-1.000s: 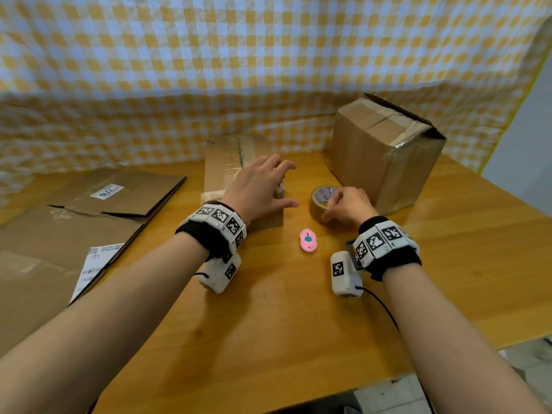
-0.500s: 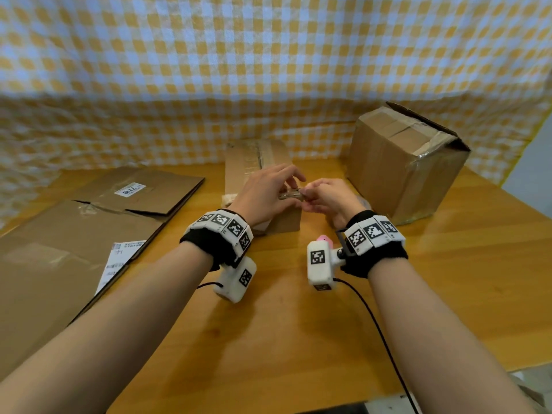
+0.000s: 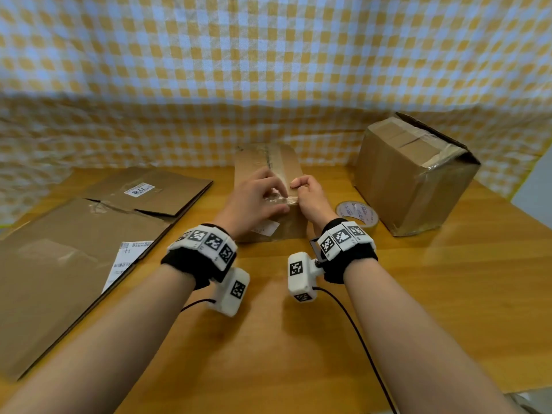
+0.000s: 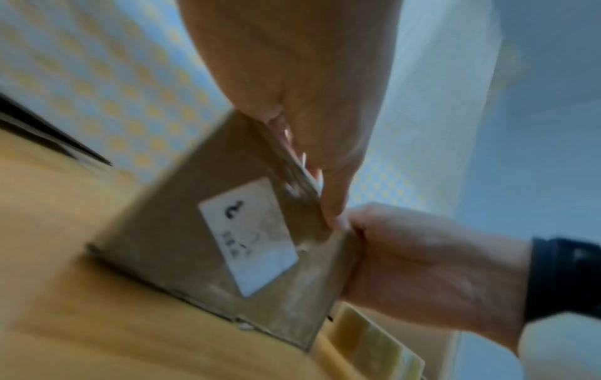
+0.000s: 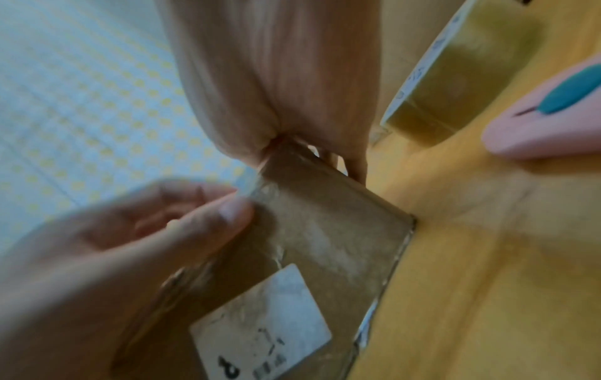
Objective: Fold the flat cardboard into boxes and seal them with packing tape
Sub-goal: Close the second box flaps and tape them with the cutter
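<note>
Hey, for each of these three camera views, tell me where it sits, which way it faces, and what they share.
Head: on the forehead, facing forward and down at the table; both forearms, left hand and right hand show, working at the small box.
Left wrist: under the left wrist, looking along the palm at the small box; the right hand also shows.
Right wrist: under the right wrist, looking along the palm; the left hand also shows, plus a pink cutter.
Shared: both wrist views show the white label and tape roll.
</note>
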Action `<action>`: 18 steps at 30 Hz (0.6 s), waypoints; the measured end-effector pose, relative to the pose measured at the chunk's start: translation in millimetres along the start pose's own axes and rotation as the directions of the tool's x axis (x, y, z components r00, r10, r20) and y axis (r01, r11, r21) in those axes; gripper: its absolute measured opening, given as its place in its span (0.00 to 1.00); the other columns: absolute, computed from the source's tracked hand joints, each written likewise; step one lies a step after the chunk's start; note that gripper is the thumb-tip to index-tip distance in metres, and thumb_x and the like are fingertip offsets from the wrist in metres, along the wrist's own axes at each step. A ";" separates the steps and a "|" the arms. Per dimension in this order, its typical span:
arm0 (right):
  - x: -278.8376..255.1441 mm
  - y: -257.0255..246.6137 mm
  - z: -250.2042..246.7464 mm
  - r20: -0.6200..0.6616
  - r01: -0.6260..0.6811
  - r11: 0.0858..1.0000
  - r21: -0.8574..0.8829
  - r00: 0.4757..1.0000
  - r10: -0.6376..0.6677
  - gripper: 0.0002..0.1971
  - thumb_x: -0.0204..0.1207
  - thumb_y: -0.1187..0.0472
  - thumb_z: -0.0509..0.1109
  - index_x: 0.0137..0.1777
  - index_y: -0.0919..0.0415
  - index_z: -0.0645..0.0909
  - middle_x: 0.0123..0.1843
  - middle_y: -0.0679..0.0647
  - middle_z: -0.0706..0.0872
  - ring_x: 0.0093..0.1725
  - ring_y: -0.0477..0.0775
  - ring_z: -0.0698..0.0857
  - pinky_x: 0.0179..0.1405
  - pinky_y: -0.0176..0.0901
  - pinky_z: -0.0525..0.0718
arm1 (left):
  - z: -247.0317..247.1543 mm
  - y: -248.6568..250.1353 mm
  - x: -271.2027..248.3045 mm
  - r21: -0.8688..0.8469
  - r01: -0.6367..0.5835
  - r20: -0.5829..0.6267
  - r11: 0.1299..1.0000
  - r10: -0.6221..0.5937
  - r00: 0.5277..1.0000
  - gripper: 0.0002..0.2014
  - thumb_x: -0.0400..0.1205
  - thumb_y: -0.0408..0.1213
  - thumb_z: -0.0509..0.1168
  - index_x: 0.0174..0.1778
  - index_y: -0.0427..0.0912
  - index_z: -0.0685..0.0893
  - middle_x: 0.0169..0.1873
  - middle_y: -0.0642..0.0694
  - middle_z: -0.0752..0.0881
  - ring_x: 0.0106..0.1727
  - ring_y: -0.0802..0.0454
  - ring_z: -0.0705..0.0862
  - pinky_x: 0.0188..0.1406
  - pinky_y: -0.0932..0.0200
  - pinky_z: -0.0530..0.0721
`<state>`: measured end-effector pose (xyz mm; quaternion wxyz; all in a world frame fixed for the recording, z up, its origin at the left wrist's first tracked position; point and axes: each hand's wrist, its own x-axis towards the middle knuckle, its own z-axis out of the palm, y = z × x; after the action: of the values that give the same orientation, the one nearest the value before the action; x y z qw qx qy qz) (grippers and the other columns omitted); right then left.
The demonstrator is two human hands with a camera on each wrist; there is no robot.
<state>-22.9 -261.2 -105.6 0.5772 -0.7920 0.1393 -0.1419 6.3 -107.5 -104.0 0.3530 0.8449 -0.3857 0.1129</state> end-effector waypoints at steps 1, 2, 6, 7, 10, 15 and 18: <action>-2.5 -1.4 0.3 -0.005 0.007 1.000 0.004 1.000 -0.007 0.14 0.82 0.72 0.54 0.43 0.54 0.75 0.56 0.55 0.81 0.59 0.55 0.78 0.61 0.48 0.75 | -5.9 -5.9 -6.0 -0.071 0.031 0.005 0.997 -0.031 1.000 0.11 0.74 0.44 0.79 0.50 0.50 0.88 0.54 0.57 0.83 0.56 0.60 0.83 0.59 0.57 0.83; -3.1 -1.4 0.8 -0.013 0.014 1.000 0.013 1.000 -0.014 0.14 0.81 0.73 0.54 0.43 0.56 0.75 0.56 0.55 0.80 0.60 0.54 0.76 0.60 0.44 0.71 | -12.0 -11.6 -11.7 -0.174 0.053 0.018 0.983 -0.050 0.999 0.11 0.73 0.41 0.79 0.50 0.47 0.90 0.56 0.57 0.86 0.59 0.62 0.84 0.64 0.58 0.83; -3.6 1.8 5.8 -0.089 0.079 0.997 0.009 0.993 -0.078 0.15 0.82 0.74 0.55 0.38 0.59 0.76 0.81 0.58 0.74 0.83 0.52 0.66 0.76 0.39 0.61 | -26.3 -32.2 -26.9 -0.416 0.132 0.030 0.900 -0.131 0.991 0.12 0.75 0.38 0.77 0.54 0.43 0.93 0.65 0.58 0.86 0.72 0.70 0.75 0.75 0.63 0.71; -3.8 2.9 7.6 -0.091 0.090 0.996 0.003 0.992 -0.089 0.17 0.82 0.74 0.55 0.36 0.58 0.76 0.84 0.56 0.70 0.84 0.53 0.64 0.80 0.42 0.60 | -26.5 -35.9 -29.0 -0.438 0.165 0.026 0.884 -0.171 0.985 0.12 0.77 0.40 0.76 0.55 0.46 0.93 0.68 0.60 0.84 0.75 0.69 0.71 0.75 0.63 0.68; -5.9 4.8 11.3 -0.100 0.114 0.993 0.025 0.989 -0.111 0.20 0.83 0.73 0.55 0.31 0.58 0.76 0.81 0.52 0.76 0.80 0.53 0.71 0.75 0.38 0.65 | -22.4 -38.9 -35.2 -0.512 0.241 0.037 0.825 -0.259 0.965 0.12 0.82 0.45 0.70 0.59 0.50 0.91 0.77 0.64 0.73 0.77 0.66 0.66 0.63 0.74 0.71; -7.8 9.7 12.0 -0.136 0.154 0.986 0.071 0.980 -0.143 0.21 0.82 0.72 0.56 0.28 0.56 0.74 0.74 0.52 0.83 0.72 0.51 0.78 0.71 0.41 0.71 | -10.4 -40.6 -39.3 -0.648 0.253 0.059 0.719 -0.284 0.957 0.15 0.89 0.42 0.60 0.61 0.42 0.90 0.81 0.65 0.67 0.80 0.60 0.67 0.76 0.51 0.75; -4.8 12.6 12.1 -0.144 0.162 0.981 0.111 0.979 -0.145 0.21 0.81 0.72 0.55 0.27 0.56 0.73 0.71 0.53 0.86 0.69 0.53 0.80 0.69 0.45 0.74 | -5.9 -40.0 -42.0 -0.713 0.224 0.045 0.664 -0.275 0.960 0.16 0.87 0.38 0.57 0.59 0.42 0.91 0.80 0.66 0.68 0.80 0.60 0.67 0.78 0.46 0.71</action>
<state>-23.4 -252.6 -121.5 0.6012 -0.7521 0.1075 -0.2476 7.7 -61.3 -139.5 0.6765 0.6828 -0.2678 -0.0663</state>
